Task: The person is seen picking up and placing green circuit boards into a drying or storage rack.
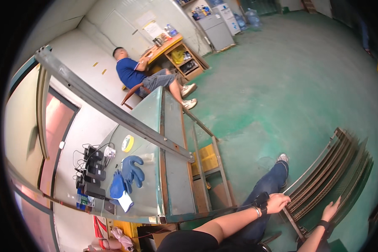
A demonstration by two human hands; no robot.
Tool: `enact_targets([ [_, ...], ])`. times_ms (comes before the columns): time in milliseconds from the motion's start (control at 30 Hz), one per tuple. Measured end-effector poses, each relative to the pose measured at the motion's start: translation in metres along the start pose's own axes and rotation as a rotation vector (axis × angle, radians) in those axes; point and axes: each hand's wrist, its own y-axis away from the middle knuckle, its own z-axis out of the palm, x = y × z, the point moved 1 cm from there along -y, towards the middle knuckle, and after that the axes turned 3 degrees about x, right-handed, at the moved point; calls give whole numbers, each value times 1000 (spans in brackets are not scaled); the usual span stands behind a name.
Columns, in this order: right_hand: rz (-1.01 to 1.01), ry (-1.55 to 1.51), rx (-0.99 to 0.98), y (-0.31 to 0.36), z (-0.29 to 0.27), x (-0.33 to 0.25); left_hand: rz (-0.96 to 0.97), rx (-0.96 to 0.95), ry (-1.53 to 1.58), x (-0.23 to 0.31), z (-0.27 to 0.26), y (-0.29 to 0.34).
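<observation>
A metal rack (296,222) at the lower right holds several dark, slatted panels (319,185) standing on edge side by side. My left hand (278,203), with a black band and a bracelet at the wrist, is closed on the near left corner of the rack's frame. My right hand (331,210), also with a dark wrist band, reaches in from the lower edge. Its fingers are stretched out against the panels on the right side, which look smeared by motion. Whether the right fingertips touch a panel, I cannot tell.
Left of me stands a glass-topped table (153,107) with blue gloves (133,170), a tape roll (127,143) and black chargers with cables (95,170). A metal beam (109,103) crosses above it. A person (132,75) sits at a wooden desk (172,42). My leg (264,185) extends forward.
</observation>
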Motion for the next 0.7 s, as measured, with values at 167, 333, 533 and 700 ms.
enact_targets([
  [167, 114, 506, 54, 29, 53, 8, -6, 0, 17, -3, 0, 3],
  [333, -28, 404, 198, 29, 64, 15, -8, -33, 36, -1, -1, -2],
  [533, -20, 504, 192, 37, 49, -10, -4, -19, 27, 2, -2, -2],
  [700, 93, 667, 45, 38, 36, -30, 9, -5, 38, 1, -2, -1],
])
